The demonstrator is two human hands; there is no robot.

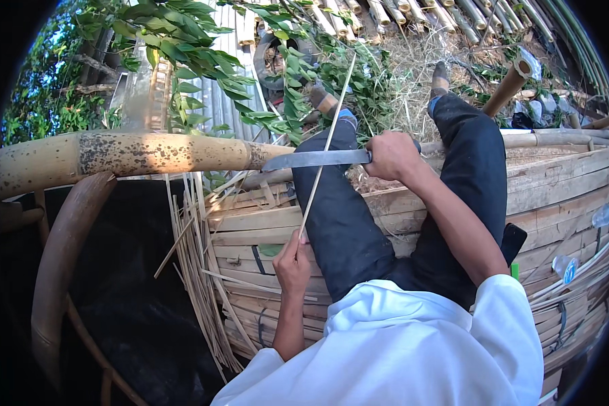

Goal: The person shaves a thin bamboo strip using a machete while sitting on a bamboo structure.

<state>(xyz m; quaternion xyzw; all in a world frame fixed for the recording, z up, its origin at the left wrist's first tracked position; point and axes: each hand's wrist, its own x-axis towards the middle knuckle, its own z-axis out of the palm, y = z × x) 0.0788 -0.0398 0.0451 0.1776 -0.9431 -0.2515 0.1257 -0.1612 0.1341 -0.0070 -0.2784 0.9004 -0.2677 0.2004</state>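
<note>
The widest area on the right and in the middle is taken up by pale slats [555, 179], laid edge to edge beneath the seated body. The lower left is filled by a black sheet [135, 271], above which a thick, dark-spotted pole [172, 152] is stretched sideways; near its left part it is met from below by a curved brown post [68, 250]. The lower middle is covered by a white shirt [399, 345], and dark trousers [342, 216] are seen on the two legs, spread apart. At the top right, cut poles [453, 20] are lined up side by side, and at the top left green leaves [183, 40] are hung over the scene. Between the sheet and the slats, loose splints [203, 284] are gathered lengthwise. A tyre [271, 64] is partly hidden by leaves. In front of the left thigh, one long strip [338, 105] is held slanting upward, its lower end pinched in the closed fingers of the left hand [292, 265]. The strip is crossed by the level blade of a knife [304, 160], whose handle is wrapped tightly by the right hand [391, 155]. Beside the right hip a phone [513, 242] is seen, and farther right a clear cup [564, 266] is tilted.
</note>
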